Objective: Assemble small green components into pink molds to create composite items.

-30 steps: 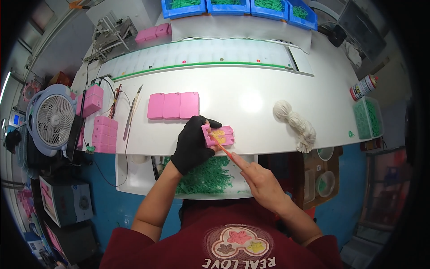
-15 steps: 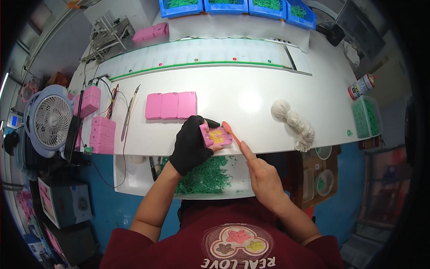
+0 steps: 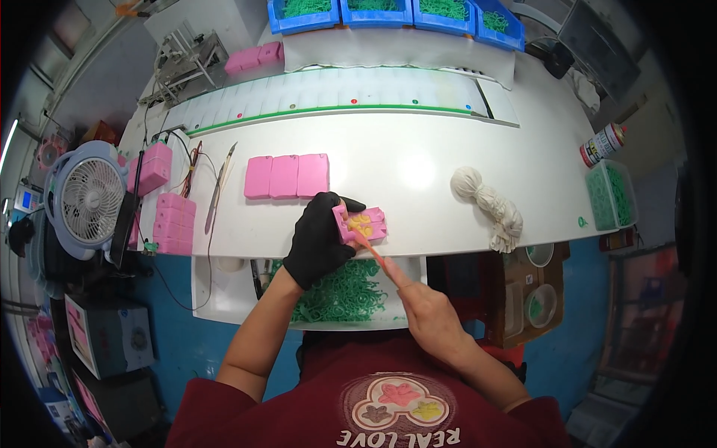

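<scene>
The left hand (image 3: 317,243), in a black glove, is closed around the left end of a pink mold (image 3: 376,218) — thumb on the near side, fingers on the far side. The mold's other end sticks out to the right of this grip, and between lies a yellow part (image 3: 361,222). The right hand (image 3: 432,313) is clamped on the handle of an orange tool (image 3: 377,254), whose tip is at the near edge of the yellow part. The mold is above the table (image 3: 418,231), near its front edge — whether it touches, I cannot tell.
</scene>
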Demonstrator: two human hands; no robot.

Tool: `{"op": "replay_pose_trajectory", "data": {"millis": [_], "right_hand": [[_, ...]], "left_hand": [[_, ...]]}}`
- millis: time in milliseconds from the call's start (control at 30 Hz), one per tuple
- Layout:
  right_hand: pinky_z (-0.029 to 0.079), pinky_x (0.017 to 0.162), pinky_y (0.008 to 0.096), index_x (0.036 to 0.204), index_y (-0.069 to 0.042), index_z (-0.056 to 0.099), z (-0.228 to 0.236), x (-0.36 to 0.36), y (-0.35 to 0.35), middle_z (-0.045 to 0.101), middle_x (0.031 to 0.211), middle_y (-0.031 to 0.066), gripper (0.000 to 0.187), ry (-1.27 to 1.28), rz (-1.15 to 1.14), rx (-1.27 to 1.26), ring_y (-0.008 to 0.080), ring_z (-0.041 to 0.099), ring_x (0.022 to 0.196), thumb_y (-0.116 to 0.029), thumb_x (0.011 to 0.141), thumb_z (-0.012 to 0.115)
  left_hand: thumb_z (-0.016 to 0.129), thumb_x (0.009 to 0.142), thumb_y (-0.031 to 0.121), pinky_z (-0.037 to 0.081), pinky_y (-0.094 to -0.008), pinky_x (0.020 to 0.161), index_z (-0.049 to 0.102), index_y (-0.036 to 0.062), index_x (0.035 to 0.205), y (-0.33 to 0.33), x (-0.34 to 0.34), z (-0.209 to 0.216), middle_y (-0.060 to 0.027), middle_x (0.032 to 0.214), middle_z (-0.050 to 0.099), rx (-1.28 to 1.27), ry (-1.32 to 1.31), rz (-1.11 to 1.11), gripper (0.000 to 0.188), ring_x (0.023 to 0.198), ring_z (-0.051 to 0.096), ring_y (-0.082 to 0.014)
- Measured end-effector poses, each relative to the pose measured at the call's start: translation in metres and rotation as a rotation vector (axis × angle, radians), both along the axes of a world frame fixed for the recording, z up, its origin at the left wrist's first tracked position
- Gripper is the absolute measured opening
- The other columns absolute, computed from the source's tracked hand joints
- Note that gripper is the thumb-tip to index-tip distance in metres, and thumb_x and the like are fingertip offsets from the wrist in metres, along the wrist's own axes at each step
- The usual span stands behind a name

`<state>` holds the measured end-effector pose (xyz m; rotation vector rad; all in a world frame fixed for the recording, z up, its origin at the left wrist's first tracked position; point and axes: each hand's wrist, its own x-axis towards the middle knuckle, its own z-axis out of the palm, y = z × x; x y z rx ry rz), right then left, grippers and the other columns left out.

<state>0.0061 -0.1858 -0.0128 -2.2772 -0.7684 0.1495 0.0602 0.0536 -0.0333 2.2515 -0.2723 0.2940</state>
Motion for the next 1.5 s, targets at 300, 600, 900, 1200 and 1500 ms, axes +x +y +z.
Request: {"op": "replay_pose_trajectory", "data": {"millis": [300,600,900,1200,1500], "right_hand": [[0.049,0.06,0.0492,0.148,-0.013,0.035,0.01,0.002,-0.001,0.055,0.071,0.0198,0.061,-0.01,-0.025,-0.061,0.0385,0.058,0.063,0.0,0.089,0.049],[0.049,0.059,0.0498,0.15,-0.015,0.03,0.019,0.002,-0.01,0.055,0.071,0.0198,0.072,0.025,0.016,-0.201,0.0389,0.059,0.06,0.005,0.083,0.048],[0.05,0.06,0.0486,0.149,-0.014,0.031,0.019,0.013,0.0,0.058,0.071,0.019,0.07,0.035,-0.054,-0.152,0.0366,0.06,0.063,0.001,0.084,0.051],[0.05,0.059,0.047,0.149,-0.012,0.032,0.018,0.029,0.005,0.057,0.068,0.0168,0.071,-0.074,0.032,-0.219,0.0341,0.061,0.061,0.001,0.082,0.051],[0.046,0.064,0.0469,0.14,-0.006,0.044,0.044,0.027,-0.031,0.06,0.075,0.0212,0.046,-0.11,-0.186,0.14,0.0385,0.06,0.065,-0.01,0.096,0.051]], "left_hand": [[0.089,0.057,0.019,0.049,-0.0373,0.078,0.061,0.0084,0.104,-0.001,-0.002,-0.006,-0.0077,0.094,0.054,-0.124,-0.006,0.023,0.055,0.089,0.057,-0.0268],[0.09,0.06,0.014,0.05,-0.032,0.079,0.04,0.0096,0.085,-0.002,-0.003,-0.002,-0.0083,0.1,0.065,-0.001,-0.015,0.049,0.056,0.09,0.062,-0.0194],[0.088,0.059,0.019,0.049,-0.0371,0.077,0.062,0.0078,0.101,-0.001,-0.003,0.0,-0.0081,0.096,0.055,-0.085,0.036,0.056,0.05,0.087,0.058,-0.0264],[0.09,0.056,0.021,0.049,-0.037,0.078,0.062,0.0081,0.102,-0.001,0.0,-0.007,-0.0077,0.096,0.057,-0.108,0.048,0.013,0.055,0.088,0.059,-0.0261],[0.088,0.062,0.017,0.05,-0.0325,0.075,0.051,0.0063,0.096,-0.003,-0.004,0.005,-0.0073,0.091,0.061,-0.222,-0.015,-0.052,0.052,0.085,0.061,-0.0219]]}}
